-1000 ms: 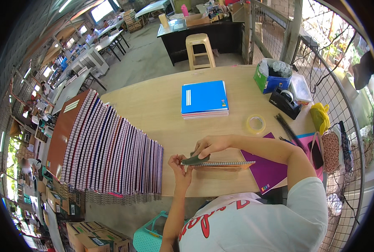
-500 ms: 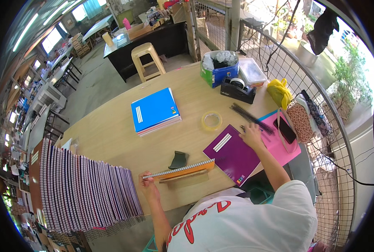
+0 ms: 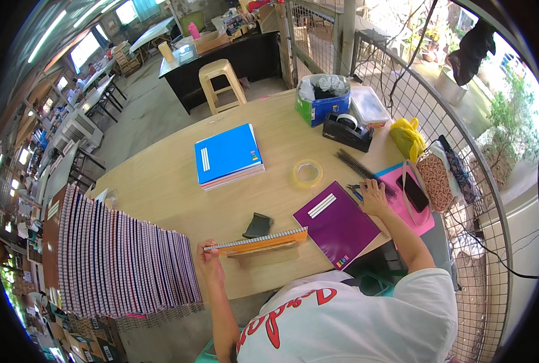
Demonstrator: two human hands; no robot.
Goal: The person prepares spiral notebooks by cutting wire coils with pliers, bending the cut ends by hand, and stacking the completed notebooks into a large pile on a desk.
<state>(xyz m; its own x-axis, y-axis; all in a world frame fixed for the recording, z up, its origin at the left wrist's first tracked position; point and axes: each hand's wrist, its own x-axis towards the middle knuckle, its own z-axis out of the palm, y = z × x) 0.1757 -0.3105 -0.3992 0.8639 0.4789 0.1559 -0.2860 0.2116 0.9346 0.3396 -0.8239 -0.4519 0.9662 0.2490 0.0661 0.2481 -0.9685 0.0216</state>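
Note:
My left hand (image 3: 210,263) grips the left end of a spiral-bound notebook (image 3: 258,240) with an orange cover. It stands on edge, coil side up, over a small wooden block or rest on the table. My right hand (image 3: 374,199) lies palm down with fingers apart, over the pink sheet beside the purple cover (image 3: 337,224). Just left of its fingers are small blue-handled pliers (image 3: 355,192); a slight touch cannot be ruled out. Black plastic coils (image 3: 357,164) run beside the fingertips, partly hidden by the hand.
A tall stack of spiral-bound notebooks (image 3: 124,260) stands at the left. Blue-covered notebooks (image 3: 230,154) lie farther back. Around are clear tape (image 3: 307,173), a dark green piece (image 3: 258,225), a tape dispenser (image 3: 347,133), a box (image 3: 322,103) and a phone (image 3: 412,192).
My right hand has shifted right, and the pliers, mostly covered before, now show beside its fingers. My left hand still holds the notebook, which has barely moved. The view has shifted slightly.

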